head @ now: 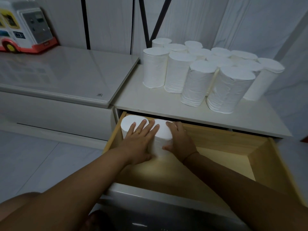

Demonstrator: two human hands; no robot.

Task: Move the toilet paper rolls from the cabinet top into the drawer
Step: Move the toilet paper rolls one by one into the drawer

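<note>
Drawer [233, 135]: pulled open toward the near side, pale wood inside, bare bottom across the middle and right.
Left hand [140, 139]: laid flat and not gripping, straight spread fingers across the tops of both stored rolls, thumb down at the near side (a ring on one finger).
Right hand [180, 140]: wrapped round the right roll, fingers curled over its right and far side, thumb against its near side.
Left roll in drawer [128, 123]: upright in the far-left corner, just beside the left wall.
Right roll in drawer [164, 132]: upright, touching the left one on its right side.
Step in hand: probably pressing this pair snug into the corner; only two of the rolls stored.
Key relation: rolls on cabinet top [196, 82] far and right of both hands, higher than the drawer, long axes vertical; right hand nearer, so likely the first to reach, nearest rolls at the near edge of the group.
Cabinet top [150, 100]: smooth pale board, about a dozen upright rolls packed close, well back from the near edge.
Room: glossy lower unit [58, 72] to the left with a toy bus [25, 25] at its far end, pale tiled floor [33, 155], white wall [191, 17] behind.
</note>
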